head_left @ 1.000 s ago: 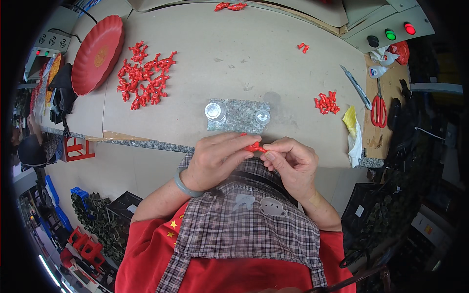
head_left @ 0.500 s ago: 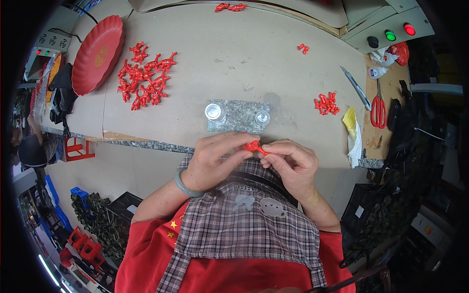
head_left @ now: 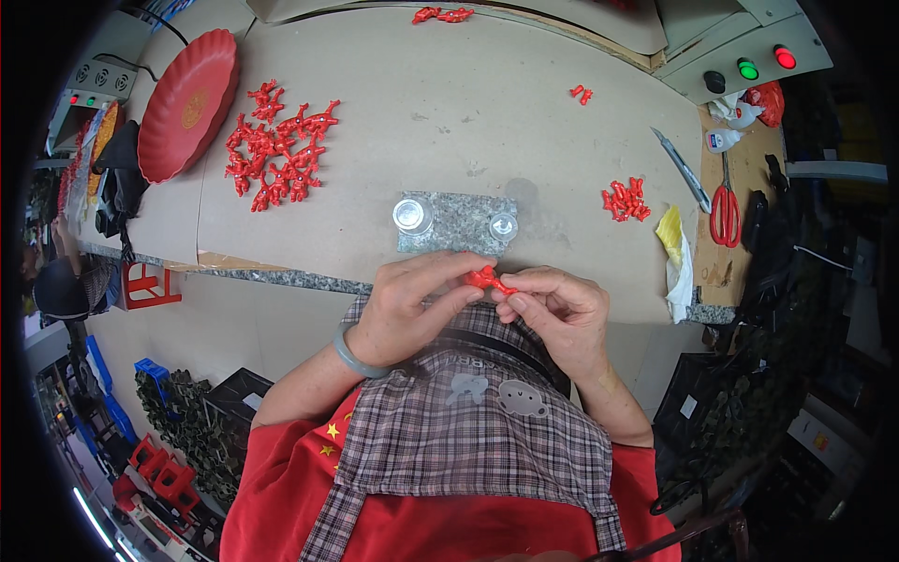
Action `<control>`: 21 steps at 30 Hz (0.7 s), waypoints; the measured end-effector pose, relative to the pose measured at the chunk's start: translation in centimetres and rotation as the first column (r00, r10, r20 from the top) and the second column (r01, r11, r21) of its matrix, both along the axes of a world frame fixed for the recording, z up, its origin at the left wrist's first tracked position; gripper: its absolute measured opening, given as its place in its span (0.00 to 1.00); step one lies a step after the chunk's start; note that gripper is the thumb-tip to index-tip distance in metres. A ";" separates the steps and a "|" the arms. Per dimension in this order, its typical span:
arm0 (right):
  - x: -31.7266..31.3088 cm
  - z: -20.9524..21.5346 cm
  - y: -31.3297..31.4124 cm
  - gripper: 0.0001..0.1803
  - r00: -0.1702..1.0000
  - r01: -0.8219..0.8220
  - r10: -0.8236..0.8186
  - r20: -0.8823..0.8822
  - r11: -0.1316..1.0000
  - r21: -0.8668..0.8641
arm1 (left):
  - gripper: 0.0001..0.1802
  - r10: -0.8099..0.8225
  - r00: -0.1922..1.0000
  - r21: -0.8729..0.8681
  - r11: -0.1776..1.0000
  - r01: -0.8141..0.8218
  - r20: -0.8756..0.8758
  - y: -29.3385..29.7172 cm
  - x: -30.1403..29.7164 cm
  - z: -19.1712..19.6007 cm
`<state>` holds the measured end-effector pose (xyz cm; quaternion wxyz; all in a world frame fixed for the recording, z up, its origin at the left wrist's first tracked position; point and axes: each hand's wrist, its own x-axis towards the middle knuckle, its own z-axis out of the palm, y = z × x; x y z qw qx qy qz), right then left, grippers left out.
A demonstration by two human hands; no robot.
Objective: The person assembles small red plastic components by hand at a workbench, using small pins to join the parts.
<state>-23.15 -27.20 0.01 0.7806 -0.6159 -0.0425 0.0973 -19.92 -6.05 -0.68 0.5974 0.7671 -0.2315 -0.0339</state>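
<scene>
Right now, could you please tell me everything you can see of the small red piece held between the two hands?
The small red piece looks like glossy red plastic, branched and knobbly like the loose red pieces on the table. It sits just off the table's near edge, above the checked apron. The left hand pinches it from the left and the right hand from the right, fingertips covering much of it, so its full shape cannot be made out.

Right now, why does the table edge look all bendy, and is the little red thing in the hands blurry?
Head view: the fisheye lens bends the table edge near the rim; corners go black. The small red piece between left hand and right hand looks sharp, evenly lit, soft shadows.
</scene>
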 end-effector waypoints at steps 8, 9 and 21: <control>-0.3 0.1 0.2 0.09 0.997 0.050 -0.052 -0.053 0.998 -0.034 | 0.15 -0.033 0.999 0.043 0.998 0.034 -0.021 0.1 0.0 0.3; -0.3 0.1 0.2 0.09 0.997 0.050 -0.052 -0.053 0.998 -0.034 | 0.15 -0.032 0.999 0.038 0.999 0.033 -0.025 0.1 0.0 0.3; 1.7 0.6 -2.2 0.08 0.963 0.263 -0.247 0.107 0.947 -0.182 | 0.14 -0.014 0.997 -0.010 1.000 0.014 -0.079 0.1 0.3 0.6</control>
